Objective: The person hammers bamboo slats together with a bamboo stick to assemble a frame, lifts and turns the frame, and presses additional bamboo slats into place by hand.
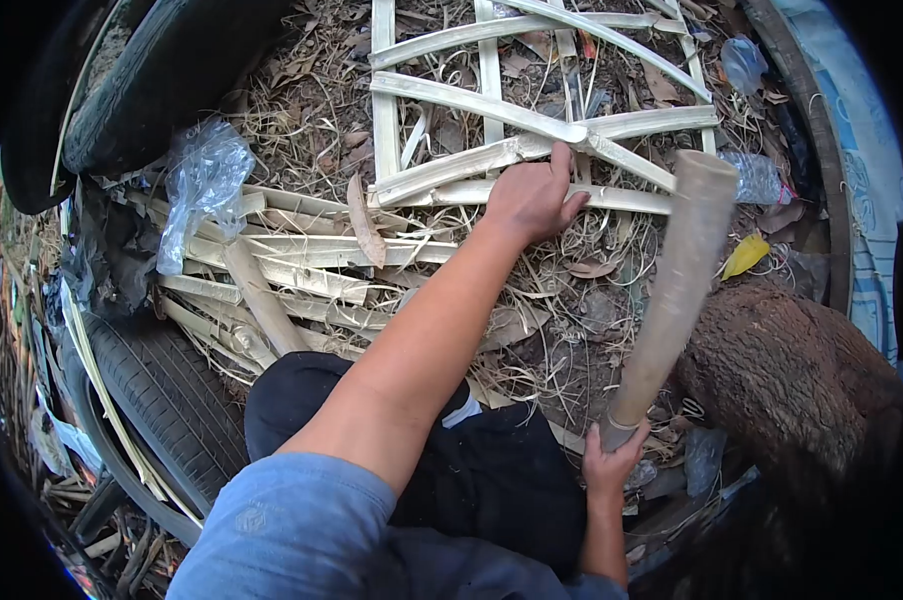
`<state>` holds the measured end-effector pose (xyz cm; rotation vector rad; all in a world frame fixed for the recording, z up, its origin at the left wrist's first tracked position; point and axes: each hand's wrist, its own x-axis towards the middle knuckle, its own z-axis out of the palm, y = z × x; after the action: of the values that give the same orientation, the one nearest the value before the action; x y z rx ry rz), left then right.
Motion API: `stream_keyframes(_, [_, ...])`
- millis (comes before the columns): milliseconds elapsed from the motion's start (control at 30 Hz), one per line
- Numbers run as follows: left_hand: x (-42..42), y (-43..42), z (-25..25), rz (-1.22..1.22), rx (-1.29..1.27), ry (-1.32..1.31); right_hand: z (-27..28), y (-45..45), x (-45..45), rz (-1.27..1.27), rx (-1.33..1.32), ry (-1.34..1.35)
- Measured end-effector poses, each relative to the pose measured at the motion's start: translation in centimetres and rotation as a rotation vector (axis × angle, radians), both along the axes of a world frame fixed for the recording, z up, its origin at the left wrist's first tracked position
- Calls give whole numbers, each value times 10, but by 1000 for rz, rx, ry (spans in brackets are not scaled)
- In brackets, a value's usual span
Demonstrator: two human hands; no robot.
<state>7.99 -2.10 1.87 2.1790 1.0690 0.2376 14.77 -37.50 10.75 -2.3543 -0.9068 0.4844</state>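
Seen from a camera on the head, a person in a blue short-sleeved shirt [287, 525] and dark trousers [507, 475] is low over littered ground. The left arm stretches forward across the view. The left hand [534, 200] lies back upward on a lattice of pale split strips [517, 116], the index finger extended to a spot just below where two strips cross, the thumb spread away to the right. The other fingers are hidden, so whether they close around a strip cannot be told.

The right hand [614, 462], lower and nearer the body, is wrapped firmly around the bottom end of a thick, pale brown stick [677, 290]. The stick slants upward and to the right, its upper part slightly blurred, its top beside the lattice's lower right corner in the view.

The lattice lies on the ground at the top of the view, beyond the hands. Left of the left forearm is a pile of loose strips [317, 283] with a clear plastic bag [209, 175] on its far end. A tyre [157, 410] stands at lower left. On the right are a rough brown stump [787, 365], a yellow leaf [745, 256] and a clear plastic bottle [755, 178].
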Motion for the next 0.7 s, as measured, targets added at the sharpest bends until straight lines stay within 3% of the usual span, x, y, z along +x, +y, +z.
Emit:
stream_keyframes(67, [-1,-1,-5,2,23,-68,0,-3,1,25,-42,-15])
stream_keyframes(133, [1,-3,-5,-2,19,-78,-7,-3,8,77,-323,22])
stream_keyframes(267, [-2,-1,-4,-14,64,-63,-4,-1,0,2,-102,25])
stream_keyframes(300, [-1,-1,-5,-18,46,-35,-7,-2,5,18,-303,33])
stream_keyframes(400, [1,1,-5,0,57,-74,-8,-2,9,146,-196,-93])
stream_keyframes(433, [-1,2,0,-44,24,-3,-4,2,4,116,-51,-84])
stream_keyframes(567, [2,0,-7,-8,-11,-34,-1,2,4,115,-203,-24])
stream_keyframes(700, [-1,1,0,4,25,-25,-6,-5,6,124,-108,-96])
